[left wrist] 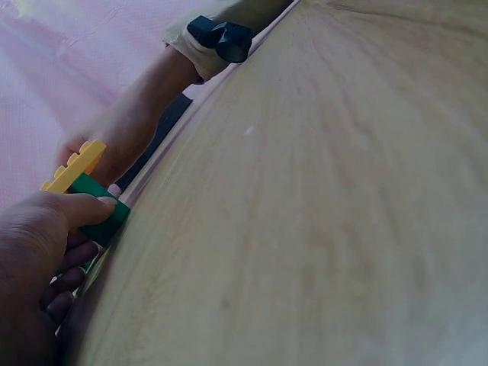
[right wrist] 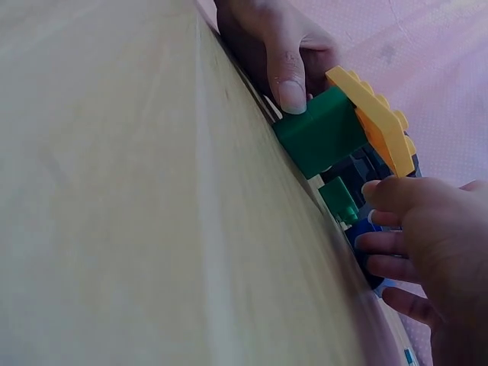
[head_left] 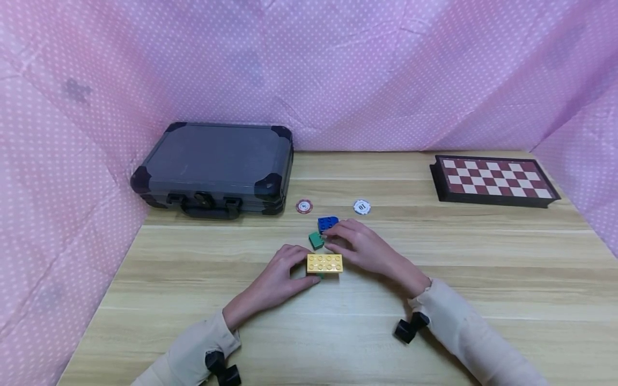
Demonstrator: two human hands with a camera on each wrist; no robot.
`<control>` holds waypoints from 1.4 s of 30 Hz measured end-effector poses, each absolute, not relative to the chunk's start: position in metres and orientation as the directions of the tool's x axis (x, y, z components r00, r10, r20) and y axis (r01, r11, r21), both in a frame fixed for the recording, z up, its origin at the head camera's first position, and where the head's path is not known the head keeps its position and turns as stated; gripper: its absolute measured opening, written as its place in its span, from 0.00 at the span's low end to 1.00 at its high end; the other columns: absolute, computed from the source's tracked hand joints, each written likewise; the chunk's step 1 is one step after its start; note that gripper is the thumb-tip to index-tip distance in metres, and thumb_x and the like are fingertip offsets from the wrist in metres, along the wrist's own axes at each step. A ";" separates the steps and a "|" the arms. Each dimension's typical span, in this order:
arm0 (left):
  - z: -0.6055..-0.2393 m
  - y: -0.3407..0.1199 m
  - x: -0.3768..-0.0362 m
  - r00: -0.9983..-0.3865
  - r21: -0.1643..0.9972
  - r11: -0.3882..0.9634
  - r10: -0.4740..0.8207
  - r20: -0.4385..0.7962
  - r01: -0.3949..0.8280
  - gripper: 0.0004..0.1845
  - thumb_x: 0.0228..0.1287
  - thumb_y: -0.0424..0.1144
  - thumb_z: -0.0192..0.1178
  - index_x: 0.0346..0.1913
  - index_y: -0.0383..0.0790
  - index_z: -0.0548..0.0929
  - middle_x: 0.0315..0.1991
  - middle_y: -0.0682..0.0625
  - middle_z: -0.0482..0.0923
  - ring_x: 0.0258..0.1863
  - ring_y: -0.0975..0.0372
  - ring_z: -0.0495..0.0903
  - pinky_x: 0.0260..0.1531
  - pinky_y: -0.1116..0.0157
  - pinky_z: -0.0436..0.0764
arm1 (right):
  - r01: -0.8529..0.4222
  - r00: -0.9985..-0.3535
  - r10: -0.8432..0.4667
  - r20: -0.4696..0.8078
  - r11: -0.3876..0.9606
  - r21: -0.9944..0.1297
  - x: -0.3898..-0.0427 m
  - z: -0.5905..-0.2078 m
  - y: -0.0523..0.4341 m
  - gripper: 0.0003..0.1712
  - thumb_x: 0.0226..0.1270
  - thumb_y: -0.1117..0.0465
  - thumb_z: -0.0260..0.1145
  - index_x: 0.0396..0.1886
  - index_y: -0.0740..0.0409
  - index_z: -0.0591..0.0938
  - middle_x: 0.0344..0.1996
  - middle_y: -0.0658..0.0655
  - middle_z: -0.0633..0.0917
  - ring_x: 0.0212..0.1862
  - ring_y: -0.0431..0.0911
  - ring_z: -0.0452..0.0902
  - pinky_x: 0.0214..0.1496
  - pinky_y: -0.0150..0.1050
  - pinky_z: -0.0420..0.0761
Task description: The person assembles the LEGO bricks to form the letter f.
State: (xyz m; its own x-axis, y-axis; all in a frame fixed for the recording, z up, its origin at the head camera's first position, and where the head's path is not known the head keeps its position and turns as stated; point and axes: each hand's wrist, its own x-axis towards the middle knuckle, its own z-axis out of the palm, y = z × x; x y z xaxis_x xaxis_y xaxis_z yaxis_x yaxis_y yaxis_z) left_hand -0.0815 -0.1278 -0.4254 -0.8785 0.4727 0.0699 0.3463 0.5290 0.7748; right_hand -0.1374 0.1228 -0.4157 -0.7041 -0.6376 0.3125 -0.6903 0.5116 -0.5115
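Observation:
A yellow brick (head_left: pixel 324 262) sits stacked on a larger green brick (right wrist: pixel 324 137) at the middle of the wooden table (head_left: pixel 483 268). My left hand (head_left: pixel 300 269) grips this stack from the left, its thumb (right wrist: pixel 290 90) pressed on the green brick's side. Just behind lie a small green brick (head_left: pixel 316 239) and a blue brick (head_left: pixel 328 223). My right hand (head_left: pixel 332 236) reaches over them with fingers curled around the blue brick (right wrist: pixel 364 229). In the left wrist view, my left hand (left wrist: pixel 85 235) holds the green brick (left wrist: pixel 103 217) under the yellow brick (left wrist: pixel 76 164).
A dark grey case (head_left: pixel 217 166) lies closed at the back left. A red-and-white chessboard box (head_left: pixel 492 179) lies at the back right. Two poker chips, one red (head_left: pixel 304 206) and one white (head_left: pixel 361 207), rest behind the bricks. Pink dotted cloth walls surround the table.

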 end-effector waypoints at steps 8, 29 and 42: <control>-0.424 -0.128 -0.081 -0.880 0.782 0.527 0.472 0.057 0.334 0.20 0.64 0.45 0.74 0.57 0.45 0.85 0.56 0.55 0.80 0.59 0.61 0.72 0.60 0.51 0.75 | -0.713 -0.689 -0.654 0.313 0.531 -0.458 -0.139 -0.418 0.117 0.19 0.71 0.55 0.73 0.55 0.60 0.86 0.50 0.56 0.86 0.55 0.51 0.81 0.59 0.50 0.80; -0.424 -0.129 -0.082 -0.877 0.784 0.525 0.479 0.051 0.332 0.20 0.65 0.45 0.74 0.57 0.46 0.85 0.57 0.56 0.80 0.59 0.61 0.72 0.60 0.51 0.74 | -0.761 -0.647 -0.675 0.354 0.544 -0.354 -0.144 -0.422 0.108 0.21 0.71 0.52 0.72 0.57 0.59 0.85 0.47 0.54 0.86 0.46 0.47 0.80 0.53 0.47 0.81; -0.425 -0.129 -0.082 -0.880 0.789 0.530 0.475 0.029 0.312 0.21 0.64 0.45 0.74 0.58 0.47 0.85 0.57 0.55 0.80 0.60 0.60 0.72 0.62 0.50 0.74 | -0.748 -0.662 -0.666 0.343 0.561 -0.353 -0.143 -0.424 0.107 0.20 0.70 0.52 0.73 0.55 0.59 0.86 0.47 0.54 0.85 0.47 0.47 0.79 0.52 0.45 0.81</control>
